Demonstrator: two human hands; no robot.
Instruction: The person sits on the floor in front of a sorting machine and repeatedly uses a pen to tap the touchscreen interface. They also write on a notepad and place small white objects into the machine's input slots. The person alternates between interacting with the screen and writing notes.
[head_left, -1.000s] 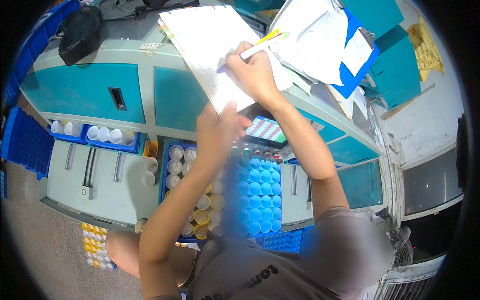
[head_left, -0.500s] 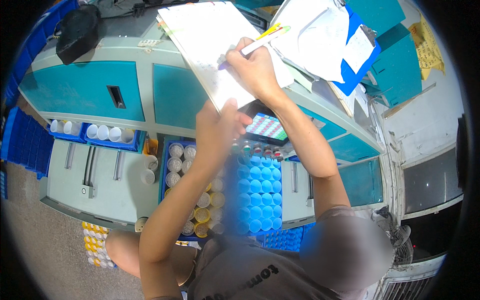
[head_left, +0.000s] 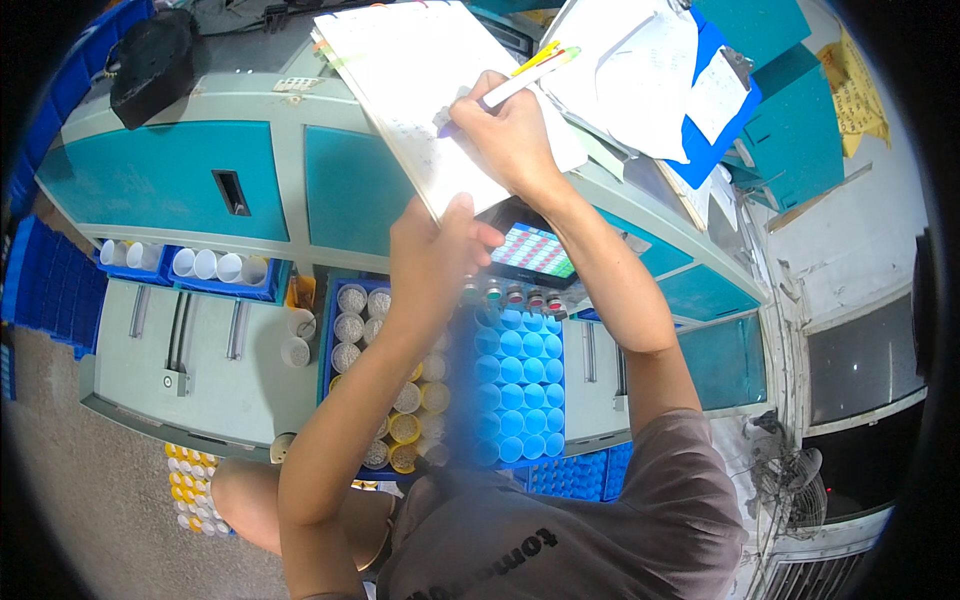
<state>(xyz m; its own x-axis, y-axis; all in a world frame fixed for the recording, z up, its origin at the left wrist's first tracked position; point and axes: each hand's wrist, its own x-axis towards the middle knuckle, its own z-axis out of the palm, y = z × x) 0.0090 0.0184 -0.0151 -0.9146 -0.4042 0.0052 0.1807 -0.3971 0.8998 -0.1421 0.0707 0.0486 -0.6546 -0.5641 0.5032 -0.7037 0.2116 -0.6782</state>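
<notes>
The right hand point(head_left: 510, 140), in the upper middle of the frame, curls its fingers around a white pen point(head_left: 522, 84) over the page of a notebook point(head_left: 400, 75) at top centre. The left hand point(head_left: 430, 250), just below, is at the notebook's bottom corner, thumb pointing up; I cannot tell whether it grips. Both hands stay nearly where they were, but the blurred grey patch at lower right is gone, leaving the sleeve point(head_left: 685, 470) visible
</notes>
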